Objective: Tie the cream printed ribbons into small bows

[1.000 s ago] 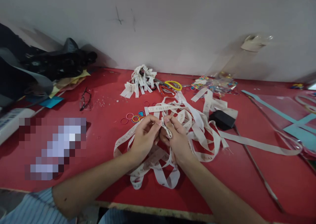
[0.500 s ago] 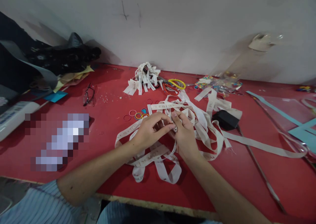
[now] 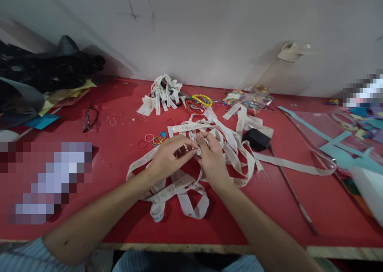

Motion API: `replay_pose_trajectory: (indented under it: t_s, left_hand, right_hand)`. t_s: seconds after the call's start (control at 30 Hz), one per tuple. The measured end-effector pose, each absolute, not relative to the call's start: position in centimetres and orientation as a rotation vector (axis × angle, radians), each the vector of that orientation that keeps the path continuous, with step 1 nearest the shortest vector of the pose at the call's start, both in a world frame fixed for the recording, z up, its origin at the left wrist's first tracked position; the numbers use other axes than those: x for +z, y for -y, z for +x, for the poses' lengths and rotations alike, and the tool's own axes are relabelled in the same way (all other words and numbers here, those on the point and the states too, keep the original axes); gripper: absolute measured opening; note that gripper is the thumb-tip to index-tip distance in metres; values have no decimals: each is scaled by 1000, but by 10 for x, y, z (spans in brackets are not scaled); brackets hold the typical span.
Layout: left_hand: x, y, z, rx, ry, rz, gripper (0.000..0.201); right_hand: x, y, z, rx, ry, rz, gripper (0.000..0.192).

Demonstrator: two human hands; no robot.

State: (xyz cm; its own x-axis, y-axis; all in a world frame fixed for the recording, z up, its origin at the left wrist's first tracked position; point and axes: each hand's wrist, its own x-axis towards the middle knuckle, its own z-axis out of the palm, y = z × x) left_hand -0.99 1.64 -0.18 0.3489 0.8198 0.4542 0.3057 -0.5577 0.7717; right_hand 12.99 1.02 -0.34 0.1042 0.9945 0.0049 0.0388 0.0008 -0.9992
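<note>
My left hand (image 3: pixel 166 158) and my right hand (image 3: pixel 212 157) meet over a loose tangle of white printed ribbon (image 3: pixel 191 184) on the red table (image 3: pixel 119 200). Both pinch the same small folded bit of ribbon between thumb and fingertips, right where the hands touch. Long ribbon loops hang from the hands and spread across the table toward the right. A heap of finished white ribbon bows (image 3: pixel 160 96) lies near the wall behind the hands.
Small coloured rubber rings (image 3: pixel 152 139) lie left of the hands, with scissors (image 3: pixel 199 101) and a black box (image 3: pixel 256 139) behind. Eyeglasses (image 3: pixel 89 118) rest at the left near dark cloth (image 3: pixel 44 72). Teal paper strips (image 3: pixel 338 148) and a thin rod (image 3: pixel 295 192) lie right.
The view has shifted to the right. My hands stay together on the ribbon and have lowered a little, with the fingers working the small folded piece.
</note>
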Motion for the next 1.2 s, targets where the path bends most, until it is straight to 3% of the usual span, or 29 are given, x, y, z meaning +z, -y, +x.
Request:
replay_pose_trajectory:
  t_s: [0.43, 0.77, 1.0, 1.2]
  left_hand:
    - [-1, -15, -11, 1323, -855, 2200, 9]
    - [-2, -13, -11, 1218, -915, 2233, 8]
    - [-5, -10, -5, 1064, -1032, 2258, 11]
    - [4, -9, -3, 950, -1007, 1796, 6]
  right_hand:
    - [1, -8, 126, 1343, 975, -1181, 25]
    - [5, -5, 129, 950, 1231, -1255, 22]
    - [4, -2, 126, 873, 1255, -1311, 23]
    - [6, -6, 130, 812, 1343, -1278, 22]
